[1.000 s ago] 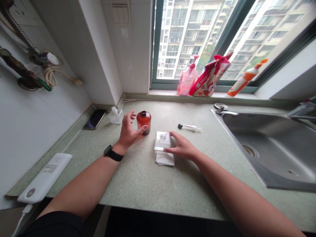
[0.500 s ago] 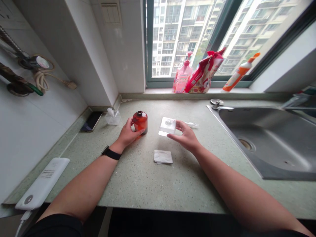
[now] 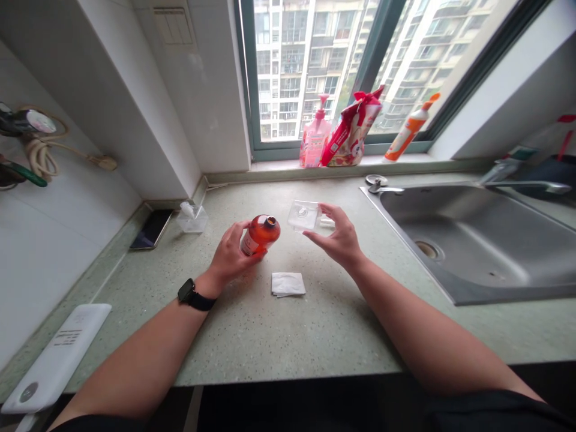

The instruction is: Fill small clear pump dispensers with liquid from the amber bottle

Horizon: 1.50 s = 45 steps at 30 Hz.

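Observation:
My left hand (image 3: 231, 252) is wrapped round a reddish-amber bottle (image 3: 264, 231) with a pale label. Its dark neck has no cap on it, and the bottle leans to the right. Between the thumb and fingers of my right hand (image 3: 336, 235) is a clear square bottle (image 3: 302, 217), tilted, with a round opening facing me. A white pump piece (image 3: 327, 222) lies partly hidden behind that hand. On the counter in front of both bottles lies a folded white tissue (image 3: 288, 284).
To the left on the counter (image 3: 243, 336) are a clear pump bottle (image 3: 192, 218), a phone (image 3: 152, 229) and a white power bank (image 3: 56, 357). A steel sink (image 3: 477, 246) is at the right. A pink pump bottle (image 3: 314, 141), a red bag (image 3: 353, 129) and an orange-white bottle (image 3: 410, 133) line the windowsill.
The amber bottle has gone from upright to leaning right, towards the clear bottle. My right hand has tilted the clear bottle. The whole view has shifted somewhat to the right.

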Motion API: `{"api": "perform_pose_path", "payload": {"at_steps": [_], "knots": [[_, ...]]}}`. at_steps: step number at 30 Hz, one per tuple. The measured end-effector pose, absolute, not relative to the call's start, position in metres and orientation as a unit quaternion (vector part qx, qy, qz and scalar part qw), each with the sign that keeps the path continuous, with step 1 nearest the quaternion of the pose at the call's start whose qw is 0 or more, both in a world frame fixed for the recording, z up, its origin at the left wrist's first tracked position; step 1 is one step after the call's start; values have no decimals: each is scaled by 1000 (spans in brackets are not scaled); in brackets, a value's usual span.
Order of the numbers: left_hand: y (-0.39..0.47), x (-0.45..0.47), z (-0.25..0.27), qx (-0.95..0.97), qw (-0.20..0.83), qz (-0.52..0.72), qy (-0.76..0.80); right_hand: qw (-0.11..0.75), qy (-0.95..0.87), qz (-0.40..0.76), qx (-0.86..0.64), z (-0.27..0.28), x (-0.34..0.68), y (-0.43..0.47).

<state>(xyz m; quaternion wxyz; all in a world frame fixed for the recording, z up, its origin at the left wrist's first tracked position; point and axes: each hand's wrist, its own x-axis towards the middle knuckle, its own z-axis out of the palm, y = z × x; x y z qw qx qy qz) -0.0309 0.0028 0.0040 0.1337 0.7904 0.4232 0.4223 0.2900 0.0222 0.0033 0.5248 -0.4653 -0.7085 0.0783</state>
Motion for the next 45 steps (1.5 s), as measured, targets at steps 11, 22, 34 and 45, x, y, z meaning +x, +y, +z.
{"api": "perform_pose_path", "payload": {"at_steps": [11, 22, 34, 45], "knots": [[-8, -23, 15, 800, 75, 381, 457, 467, -748, 4, -471, 20, 288, 9], [-10, -19, 16, 803, 28, 340, 489, 442, -772, -34, -455, 19, 287, 6], [-8, -17, 11, 804, 26, 340, 487, 429, -773, -57, -464, 17, 284, 4], [-6, -11, 8, 803, 37, 350, 480, 422, -775, -88, -462, 23, 285, 2]]}}
